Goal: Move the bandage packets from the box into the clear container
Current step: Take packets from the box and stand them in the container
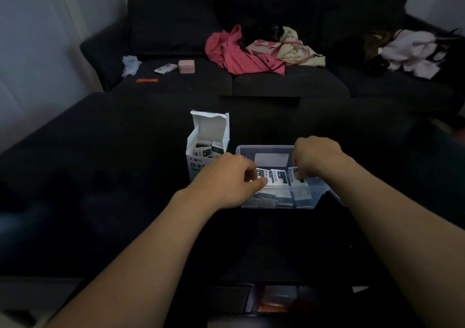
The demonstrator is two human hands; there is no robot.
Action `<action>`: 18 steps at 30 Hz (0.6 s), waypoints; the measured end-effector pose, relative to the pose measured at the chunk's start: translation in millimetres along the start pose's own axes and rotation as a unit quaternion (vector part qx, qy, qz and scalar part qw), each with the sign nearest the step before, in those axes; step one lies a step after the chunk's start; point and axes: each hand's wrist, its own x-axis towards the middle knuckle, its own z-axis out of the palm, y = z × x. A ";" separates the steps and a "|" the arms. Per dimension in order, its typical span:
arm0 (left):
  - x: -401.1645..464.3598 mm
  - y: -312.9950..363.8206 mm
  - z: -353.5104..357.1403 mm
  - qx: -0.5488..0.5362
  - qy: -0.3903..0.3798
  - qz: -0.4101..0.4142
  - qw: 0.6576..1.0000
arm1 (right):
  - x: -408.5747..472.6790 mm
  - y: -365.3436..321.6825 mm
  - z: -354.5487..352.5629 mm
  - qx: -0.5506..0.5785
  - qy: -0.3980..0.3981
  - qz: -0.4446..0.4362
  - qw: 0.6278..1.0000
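Bandage packets (pixel 276 176) are fanned out in a row between my two hands, right over the clear container (pixel 279 197), with more already lying flat on its floor. My left hand (pixel 226 179) pinches the row's left end between thumb and curled fingers; my right hand (pixel 314 159) grips the right end from above, fingers curled down onto the packets. At ten o'clock from the container, just beside it, the box (pixel 207 149) stands with its flap up and plenty of packets left inside. I'd say the trick now is lowering the row level, keeping both ends even so nothing catches the rim, then letting go only once they sit flat. Behind, a dark sofa (pixel 176 25) carries a pink garment (pixel 239 53).
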 end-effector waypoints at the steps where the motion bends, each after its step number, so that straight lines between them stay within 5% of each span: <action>1: 0.2 0.1 0.2 0.001 0.000 0.000 1.000 | 0.9 -0.7 0.6 -0.002 0.002 0.002 1.000; 8: -0.7 0.4 0.1 -0.004 -0.001 0.004 1.000 | 6.6 3.6 3.3 0.035 0.012 0.016 0.999; 18: -1.7 1.4 1.8 -0.004 0.007 0.003 1.000 | 2.3 -3.4 13.2 -0.058 0.076 -0.020 0.995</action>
